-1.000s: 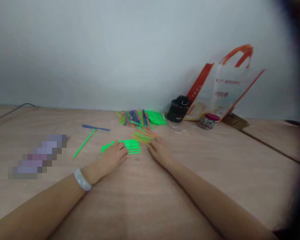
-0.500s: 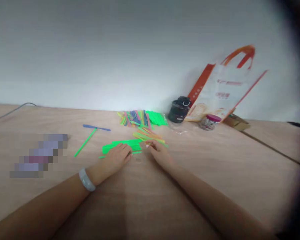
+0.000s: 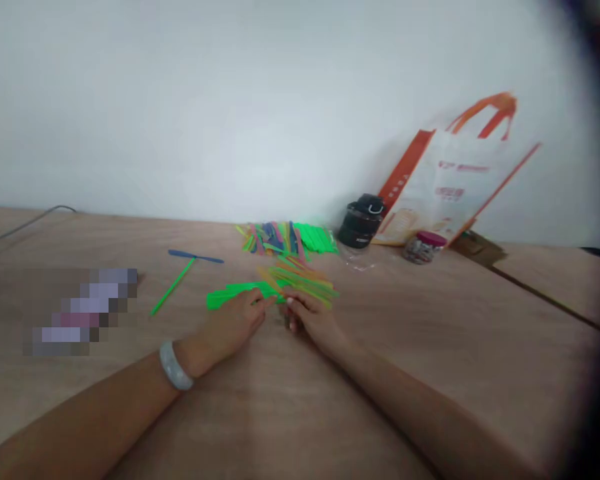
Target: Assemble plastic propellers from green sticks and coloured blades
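Observation:
Both my hands meet over a flat bunch of green sticks (image 3: pixel 233 294) on the wooden table (image 3: pixel 430 333). My left hand (image 3: pixel 235 323), with a pale bangle at the wrist, has its fingers curled onto the bunch's right end. My right hand (image 3: pixel 310 319) is closed beside it, fingertips at a fan of green, orange and yellow sticks (image 3: pixel 303 279). Whether the right hand grips the sticks or only presses them is blurred.
A pile of mixed coloured sticks (image 3: pixel 285 238) lies further back. A blue stick (image 3: pixel 196 256) and a single green stick (image 3: pixel 173 287) lie to the left. A black jar (image 3: pixel 363 221), a small red-lidded jar (image 3: pixel 423 246) and an orange-handled bag (image 3: pixel 455 187) stand by the wall.
Both hands have drawn closer together and nearer to me. The green bunch has been pushed together, and the fan of coloured sticks now lies against the right hand's fingertips.

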Motion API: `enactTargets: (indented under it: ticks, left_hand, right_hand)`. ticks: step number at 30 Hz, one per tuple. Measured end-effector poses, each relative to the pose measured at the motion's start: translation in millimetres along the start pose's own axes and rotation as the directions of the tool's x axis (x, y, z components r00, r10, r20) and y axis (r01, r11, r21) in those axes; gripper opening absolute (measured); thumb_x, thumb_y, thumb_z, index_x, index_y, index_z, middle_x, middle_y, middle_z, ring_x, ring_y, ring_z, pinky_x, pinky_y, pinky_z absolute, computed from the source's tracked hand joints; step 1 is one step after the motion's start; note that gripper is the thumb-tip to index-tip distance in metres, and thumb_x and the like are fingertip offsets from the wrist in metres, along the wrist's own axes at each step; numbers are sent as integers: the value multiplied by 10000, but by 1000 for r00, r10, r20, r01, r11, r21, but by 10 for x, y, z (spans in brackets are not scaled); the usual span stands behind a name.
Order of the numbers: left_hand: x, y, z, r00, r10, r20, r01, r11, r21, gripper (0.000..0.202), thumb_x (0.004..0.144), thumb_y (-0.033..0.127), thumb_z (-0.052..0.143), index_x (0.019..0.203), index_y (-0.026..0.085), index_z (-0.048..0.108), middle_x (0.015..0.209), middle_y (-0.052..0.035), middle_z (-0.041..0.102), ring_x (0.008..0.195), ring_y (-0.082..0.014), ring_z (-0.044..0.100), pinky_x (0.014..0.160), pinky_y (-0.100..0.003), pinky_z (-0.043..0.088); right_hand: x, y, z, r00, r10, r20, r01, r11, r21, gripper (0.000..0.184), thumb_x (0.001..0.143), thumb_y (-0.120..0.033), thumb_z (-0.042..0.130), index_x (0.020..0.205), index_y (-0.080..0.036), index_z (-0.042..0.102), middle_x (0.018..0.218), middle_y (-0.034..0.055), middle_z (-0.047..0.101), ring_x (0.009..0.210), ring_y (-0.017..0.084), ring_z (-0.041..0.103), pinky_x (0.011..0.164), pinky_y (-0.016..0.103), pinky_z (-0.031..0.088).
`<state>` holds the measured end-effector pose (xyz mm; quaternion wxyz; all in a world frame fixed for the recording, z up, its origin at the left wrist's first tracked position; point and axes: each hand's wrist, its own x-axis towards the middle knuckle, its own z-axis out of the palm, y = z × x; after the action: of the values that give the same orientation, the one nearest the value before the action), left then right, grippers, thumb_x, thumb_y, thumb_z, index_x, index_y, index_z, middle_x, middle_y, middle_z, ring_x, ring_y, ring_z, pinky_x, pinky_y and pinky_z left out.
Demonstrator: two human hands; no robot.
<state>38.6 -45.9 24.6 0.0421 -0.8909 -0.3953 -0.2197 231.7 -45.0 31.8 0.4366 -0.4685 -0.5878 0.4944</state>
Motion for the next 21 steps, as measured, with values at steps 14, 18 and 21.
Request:
enactTargets:
  ticks: [14,18,21]
  left_hand:
    - [-28,64,-77,991,0,131,-10,997,73,361,922,138,357,1262,206,457,952,-59,538,839,-182,530,720,-307,470]
    - [-38,65,-52,991,0,136,-11,996,84,385,914,120,352,1285,178,436,957,-71,535,858,-194,529,728,-316,468]
    - [-45,68,-45,992,-5,123,-5,997,79,380,910,104,333,1260,176,463,960,-72,538,860,-192,526,734,-315,466]
  right_hand:
    - [-69,76,36,973,-229,38,223,876,-427,343,865,-244,429,1127,-209,647,649,2,587,503,116,491,503,245,421]
    - [-77,70,44,964,-259,56,258,864,-433,347,871,-258,425,1136,-214,645,681,11,609,561,133,519,554,258,441]
    - [-85,59,50,968,-247,44,242,874,-422,349,865,-271,436,1143,-222,642,734,24,630,566,141,519,559,272,446]
